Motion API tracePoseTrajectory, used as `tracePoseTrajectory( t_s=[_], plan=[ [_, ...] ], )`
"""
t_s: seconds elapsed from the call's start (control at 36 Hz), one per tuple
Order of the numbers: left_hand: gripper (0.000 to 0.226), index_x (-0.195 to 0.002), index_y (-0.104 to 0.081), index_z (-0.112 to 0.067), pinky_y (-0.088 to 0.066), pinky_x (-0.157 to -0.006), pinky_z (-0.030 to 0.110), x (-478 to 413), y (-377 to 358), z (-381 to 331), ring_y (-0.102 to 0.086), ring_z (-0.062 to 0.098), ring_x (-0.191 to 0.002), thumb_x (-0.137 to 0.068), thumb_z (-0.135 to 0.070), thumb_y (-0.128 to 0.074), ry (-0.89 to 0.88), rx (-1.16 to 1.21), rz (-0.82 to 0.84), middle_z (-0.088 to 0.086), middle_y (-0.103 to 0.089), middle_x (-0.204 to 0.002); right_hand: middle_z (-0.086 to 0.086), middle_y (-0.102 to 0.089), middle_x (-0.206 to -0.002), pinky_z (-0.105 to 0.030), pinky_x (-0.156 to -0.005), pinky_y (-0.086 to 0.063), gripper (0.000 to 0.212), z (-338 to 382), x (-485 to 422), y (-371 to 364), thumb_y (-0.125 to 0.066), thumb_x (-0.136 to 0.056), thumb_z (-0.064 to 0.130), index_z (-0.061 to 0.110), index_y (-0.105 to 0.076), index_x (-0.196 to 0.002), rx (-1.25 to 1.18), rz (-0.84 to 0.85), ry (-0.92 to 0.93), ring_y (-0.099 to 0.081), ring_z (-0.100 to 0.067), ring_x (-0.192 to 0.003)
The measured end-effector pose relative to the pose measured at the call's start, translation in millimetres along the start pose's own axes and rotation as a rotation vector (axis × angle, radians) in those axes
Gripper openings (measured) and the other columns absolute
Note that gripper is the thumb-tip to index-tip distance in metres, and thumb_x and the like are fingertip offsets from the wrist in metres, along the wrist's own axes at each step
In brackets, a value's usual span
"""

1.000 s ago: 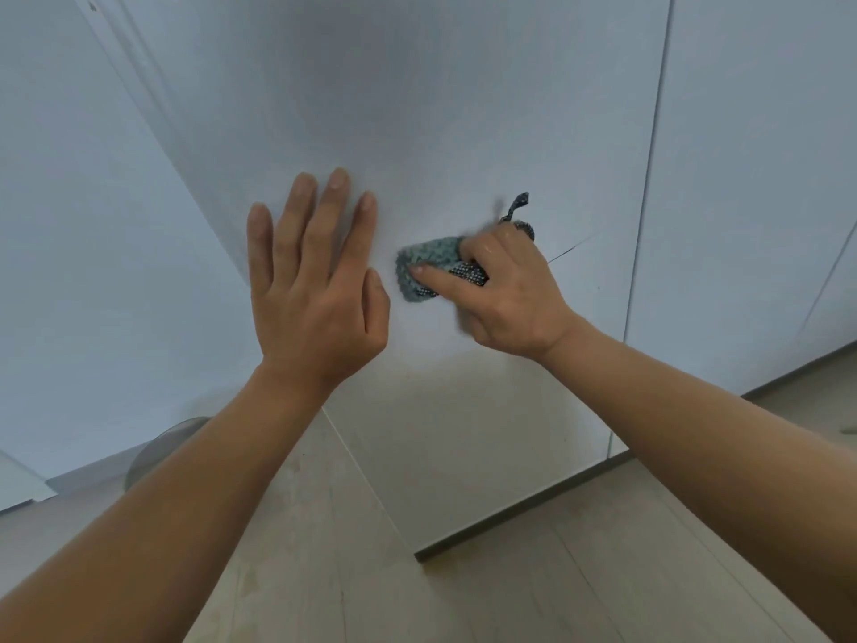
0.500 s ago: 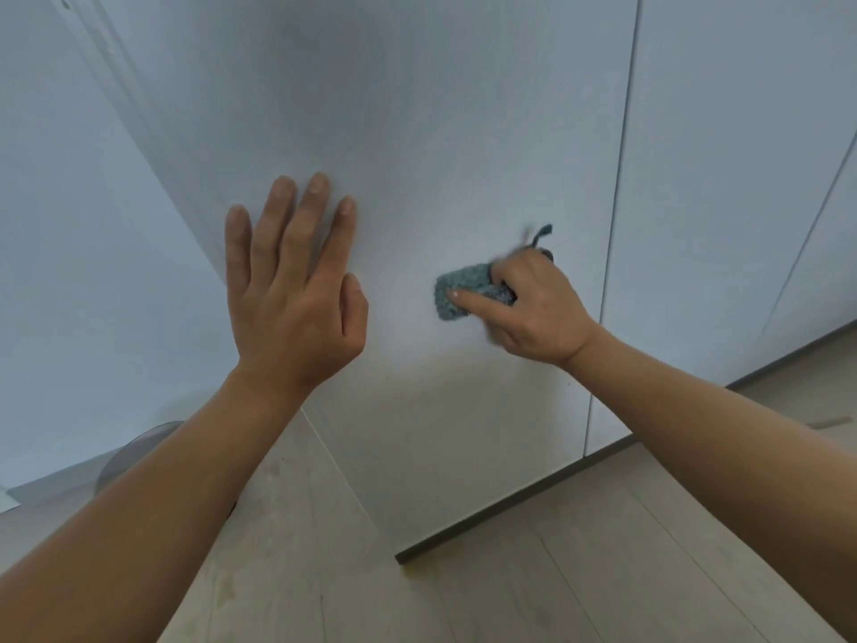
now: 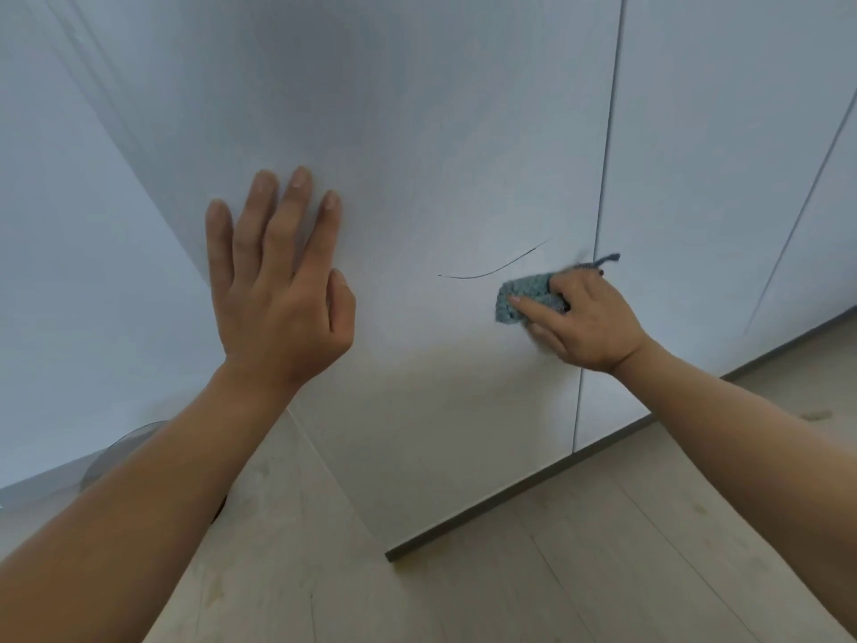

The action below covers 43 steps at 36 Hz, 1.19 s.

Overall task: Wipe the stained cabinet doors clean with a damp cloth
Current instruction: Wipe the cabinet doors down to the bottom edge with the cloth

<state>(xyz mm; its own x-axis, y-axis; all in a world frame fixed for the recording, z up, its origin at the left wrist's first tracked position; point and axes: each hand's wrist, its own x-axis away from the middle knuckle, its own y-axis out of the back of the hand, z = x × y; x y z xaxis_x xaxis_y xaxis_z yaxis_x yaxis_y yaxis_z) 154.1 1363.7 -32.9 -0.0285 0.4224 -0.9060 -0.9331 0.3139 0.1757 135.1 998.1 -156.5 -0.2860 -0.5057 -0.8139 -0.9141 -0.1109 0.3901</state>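
Cloth: the blue knitted cloth has slid to the right across the cabinet door over the last second; it is now pressed to the panel close to the door's right edge, just below the right end of the mark; a loose strand pokes out above the knuckles

Right hand: the right hand grips the cloth, fingers curled round it and the index finger laid along its front, pushing it against the door

Left hand: the left hand lies flat on the same door, well to the left of the cloth, fingers straight and holding nothing; it sits in much the same place on the panel as a second ago, apparently as a brace

Mark: the thin dark curved line now shows along its whole length; a second ago the cloth and hand covered its left part; it looks as dark as before

Meaning for the task: judging by this, the pass over the line has not lifted it; the stain likely needs firmer or repeated rubbing straight along it; the cloth sits just beneath it, so the way back is short

Neighbouring door: the next door to the right is not being touched; no stain can be made out on it

Below: pale wooden floor and a dark plinth under the doors
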Motion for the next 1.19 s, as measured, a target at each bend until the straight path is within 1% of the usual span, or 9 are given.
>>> tracePoseTrajectory(
  t_s=[0.14, 0.36, 0.5, 0.72, 0.78, 0.92, 1.0, 1.06, 1.19],
  plan=[
    [0.061, -0.150, -0.053, -0.010, -0.018, -0.125, 0.059, -2.2, 0.2, -1.0, -0.032, 0.037, -0.151, -0.090, -0.017, -0.057, 0.005, -0.002, 0.002, 0.015, -0.043, -0.160, -0.016, -0.045, -0.107, -0.046, -0.077, -0.041, 0.048, -20.2, -6.2, 5.4, -0.056, -0.092, 0.010, 0.024, -0.055, -0.138, 0.038, -0.018, -0.045, -0.045, -0.033, -0.088],
    [0.062, -0.151, -0.052, -0.009, -0.019, -0.124, 0.061, 0.2, -2.1, -0.7, -0.033, 0.039, -0.150, -0.090, -0.017, -0.058, -0.002, 0.000, 0.000, 0.017, -0.044, -0.159, -0.021, -0.053, -0.103, -0.042, -0.074, -0.041, 0.042, 3.6, -0.8, -7.8, -0.052, -0.102, 0.008, 0.012, -0.050, -0.144, -0.010, -0.206, -0.530, -0.043, -0.032, -0.089],
    [0.062, -0.152, -0.051, -0.010, -0.018, -0.125, 0.060, 0.4, -0.7, -2.1, -0.033, 0.039, -0.151, -0.091, -0.017, -0.056, 0.011, -0.003, 0.011, 0.016, -0.043, -0.160, -0.016, -0.050, -0.104, -0.042, -0.082, -0.042, 0.051, 79.9, 38.4, -29.1, -0.042, -0.105, 0.015, 0.011, -0.034, -0.155, -0.278, -0.137, -0.965, -0.045, -0.032, -0.092],
    [0.062, -0.151, -0.052, -0.010, -0.018, -0.125, 0.059, 0.3, -0.9, -1.9, -0.034, 0.038, -0.150, -0.090, -0.016, -0.058, 0.000, 0.007, 0.010, 0.015, -0.043, -0.160, -0.004, -0.043, -0.108, -0.042, -0.098, -0.044, 0.055, 94.9, 4.4, -30.7, -0.036, -0.106, 0.008, 0.022, -0.032, -0.158, -0.452, -0.374, -1.602, -0.048, -0.023, -0.100],
    [0.062, -0.151, -0.052, -0.011, -0.018, -0.125, 0.060, 0.3, -1.0, -1.6, -0.034, 0.038, -0.150, -0.090, -0.016, -0.058, -0.001, 0.004, 0.012, 0.015, -0.043, -0.160, -0.006, -0.042, -0.105, -0.044, -0.096, -0.044, 0.056, 101.5, -7.6, -34.3, -0.037, -0.104, 0.009, 0.019, -0.032, -0.158, -0.426, -0.399, -1.558, -0.048, -0.029, -0.099],
    [0.061, -0.151, -0.052, -0.011, -0.018, -0.124, 0.060, -0.3, -1.1, -1.2, -0.036, 0.039, -0.149, -0.090, -0.016, -0.057, -0.001, 0.005, 0.014, 0.015, -0.045, -0.159, -0.008, -0.046, -0.097, -0.029, -0.084, -0.033, 0.058, 146.0, -23.0, -43.1, -0.047, -0.099, -0.002, 0.016, -0.038, -0.153, -0.409, -0.327, -1.005, -0.041, -0.025, -0.090],
    [0.061, -0.150, -0.053, -0.012, -0.019, -0.124, 0.060, -0.6, -0.6, -3.7, -0.038, 0.039, -0.148, -0.090, -0.016, -0.057, 0.011, -0.006, 0.009, 0.015, -0.046, -0.158, -0.013, -0.050, -0.096, -0.029, -0.082, -0.034, 0.059, 141.1, -14.6, -39.8, -0.050, -0.096, -0.005, 0.016, -0.040, -0.151, -0.415, -0.285, -0.846, -0.041, -0.025, -0.090],
    [0.061, -0.150, -0.053, -0.012, -0.019, -0.124, 0.060, -1.1, 0.3, -4.2, -0.038, 0.039, -0.148, -0.090, -0.015, -0.057, 0.013, -0.005, 0.009, 0.015, -0.046, -0.158, -0.013, -0.048, -0.095, -0.031, -0.082, -0.034, 0.055, 123.9, -11.0, -37.1, -0.046, -0.098, 0.000, 0.016, -0.041, -0.151, -0.408, -0.289, -0.869, -0.040, -0.023, -0.091],
    [0.060, -0.150, -0.054, -0.011, -0.021, -0.123, 0.061, -0.4, 0.6, -1.8, -0.038, 0.039, -0.148, -0.089, -0.015, -0.057, -0.001, -0.008, 0.013, 0.015, -0.046, -0.157, -0.008, -0.040, -0.101, -0.037, -0.090, -0.041, 0.055, 96.4, -23.4, -34.1, -0.040, -0.100, 0.004, 0.010, -0.039, -0.154, -0.402, -0.443, -1.334, -0.045, -0.028, -0.092]
  ],
)
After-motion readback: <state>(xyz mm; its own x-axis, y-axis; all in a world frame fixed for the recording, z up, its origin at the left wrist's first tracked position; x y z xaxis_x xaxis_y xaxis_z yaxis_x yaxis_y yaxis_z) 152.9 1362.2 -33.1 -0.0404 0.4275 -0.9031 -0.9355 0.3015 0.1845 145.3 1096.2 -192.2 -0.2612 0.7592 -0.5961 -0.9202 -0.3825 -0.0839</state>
